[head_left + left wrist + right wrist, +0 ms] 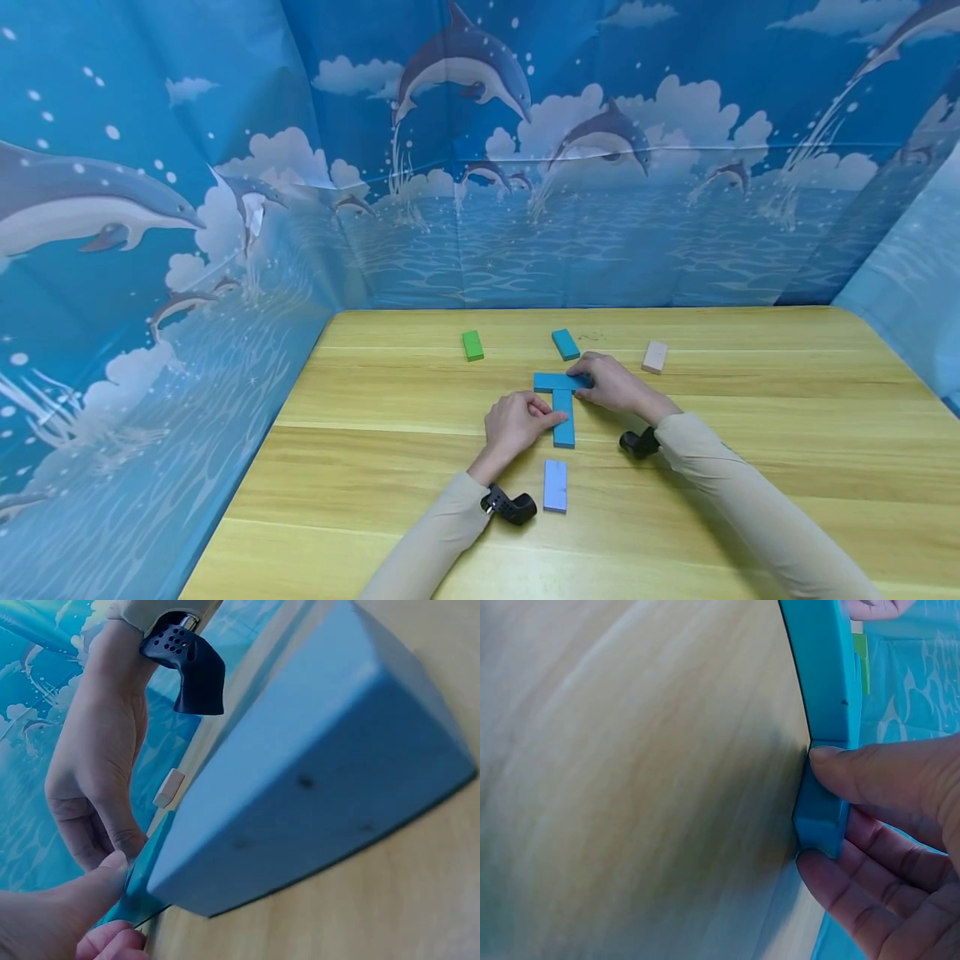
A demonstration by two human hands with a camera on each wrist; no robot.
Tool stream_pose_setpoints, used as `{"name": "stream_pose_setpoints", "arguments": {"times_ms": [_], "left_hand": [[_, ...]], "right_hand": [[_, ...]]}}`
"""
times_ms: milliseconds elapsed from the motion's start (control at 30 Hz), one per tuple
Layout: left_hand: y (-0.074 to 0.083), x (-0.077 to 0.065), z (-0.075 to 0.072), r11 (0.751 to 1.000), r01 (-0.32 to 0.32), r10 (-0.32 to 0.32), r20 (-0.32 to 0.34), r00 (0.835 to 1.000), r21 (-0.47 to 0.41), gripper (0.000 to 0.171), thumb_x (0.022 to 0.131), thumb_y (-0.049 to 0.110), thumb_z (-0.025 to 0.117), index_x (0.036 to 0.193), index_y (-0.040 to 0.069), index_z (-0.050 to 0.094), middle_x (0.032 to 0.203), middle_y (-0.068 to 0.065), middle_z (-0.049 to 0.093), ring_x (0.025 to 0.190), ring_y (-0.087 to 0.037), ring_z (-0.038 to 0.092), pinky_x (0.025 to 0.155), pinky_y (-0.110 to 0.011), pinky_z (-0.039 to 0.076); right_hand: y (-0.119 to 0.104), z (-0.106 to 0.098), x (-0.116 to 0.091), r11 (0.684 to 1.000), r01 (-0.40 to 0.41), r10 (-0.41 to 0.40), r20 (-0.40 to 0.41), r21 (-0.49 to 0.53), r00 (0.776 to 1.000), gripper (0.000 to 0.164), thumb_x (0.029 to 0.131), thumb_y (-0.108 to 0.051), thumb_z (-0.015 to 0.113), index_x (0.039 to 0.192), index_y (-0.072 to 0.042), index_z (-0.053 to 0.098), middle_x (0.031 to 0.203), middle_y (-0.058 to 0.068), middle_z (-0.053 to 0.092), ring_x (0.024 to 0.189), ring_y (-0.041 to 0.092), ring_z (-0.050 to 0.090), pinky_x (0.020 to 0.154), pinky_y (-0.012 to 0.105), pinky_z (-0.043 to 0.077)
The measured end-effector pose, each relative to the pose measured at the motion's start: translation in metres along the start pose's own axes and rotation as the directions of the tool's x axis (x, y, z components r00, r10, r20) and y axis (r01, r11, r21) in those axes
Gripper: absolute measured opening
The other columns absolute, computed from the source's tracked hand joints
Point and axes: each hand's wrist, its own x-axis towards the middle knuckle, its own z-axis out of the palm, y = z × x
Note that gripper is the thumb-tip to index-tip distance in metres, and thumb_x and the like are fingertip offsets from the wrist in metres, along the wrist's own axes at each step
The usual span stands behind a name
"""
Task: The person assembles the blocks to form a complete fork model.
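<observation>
Two blue blocks lie flat on the table, together making a T. My right hand (611, 383) pinches the right end of the crosswise blue block (549, 382), its thumb on the near side and fingers round the end in the right wrist view. My left hand (516, 423) holds the lengthwise blue block (564, 433) at its left side. Its thumb lies on that block, with fingers curled beside it. The far end of the lengthwise block meets the crosswise one. Nearer me lies a lilac block (555, 486), large in the left wrist view (300, 780).
Along the far part of the wooden table (360, 467) lie a green block (472, 345), another blue block (566, 344) and a pale pinkish block (655, 357). A dolphin-patterned cloth (510, 233) hangs behind the table and at its sides.
</observation>
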Motion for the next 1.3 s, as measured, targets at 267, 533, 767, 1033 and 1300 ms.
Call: {"name": "stream_pose_setpoints", "arguments": {"times_ms": [267,533,767,1033,1300], "left_hand": [[-0.006,0.006,-0.002,0.991,-0.123,0.125,0.027,0.992,-0.061,0.029,0.081,0.045,0.074,0.094,0.020,0.067,0.074,0.017,0.060,0.064,0.000,0.053,0.055,-0.022,0.039],[-0.011,0.009,-0.009,0.947,-0.320,0.318,0.071,0.945,0.018,0.035,0.083,0.044,0.071,0.111,0.023,0.072,0.106,0.012,0.063,0.096,-0.004,0.058,0.065,-0.018,0.042],[-0.018,0.015,-0.016,0.869,-0.482,0.456,0.198,0.868,0.111,0.036,0.087,0.049,0.064,0.116,0.029,0.070,0.128,0.016,0.056,0.074,0.003,0.055,0.047,-0.018,0.034],[-0.020,0.020,-0.021,0.817,-0.546,0.494,0.261,0.829,0.185,0.039,0.087,0.054,0.059,0.119,0.032,0.068,0.127,0.017,0.057,0.061,0.006,0.048,0.042,-0.019,0.028],[-0.018,0.020,-0.023,0.758,-0.591,0.519,0.292,0.803,0.277,0.041,0.089,0.057,0.055,0.121,0.034,0.065,0.127,0.018,0.056,0.041,0.001,0.034,0.038,-0.020,0.020]], "right_hand": [[-0.002,-0.001,-0.001,1.000,-0.009,0.009,0.001,0.008,1.000,0.028,0.081,-0.002,0.074,0.107,0.006,0.067,0.098,0.014,0.062,0.089,0.027,0.060,0.077,0.041,0.049],[-0.004,-0.003,-0.002,1.000,-0.020,0.020,0.017,0.009,1.000,0.029,0.082,-0.003,0.072,0.109,0.006,0.066,0.101,0.014,0.062,0.092,0.028,0.060,0.079,0.042,0.049],[-0.005,-0.003,-0.002,1.000,-0.029,0.029,0.017,0.000,0.999,0.029,0.082,-0.003,0.073,0.108,0.006,0.066,0.100,0.014,0.062,0.092,0.028,0.060,0.079,0.043,0.049],[-0.003,-0.002,-0.002,0.999,-0.031,0.030,0.018,0.015,0.999,0.029,0.083,-0.003,0.072,0.109,0.005,0.066,0.101,0.013,0.062,0.093,0.028,0.060,0.079,0.043,0.049],[-0.002,-0.003,-0.005,0.999,-0.041,0.041,0.029,0.024,0.999,0.029,0.084,-0.005,0.072,0.111,0.004,0.066,0.104,0.014,0.061,0.094,0.029,0.059,0.080,0.043,0.048]]}}
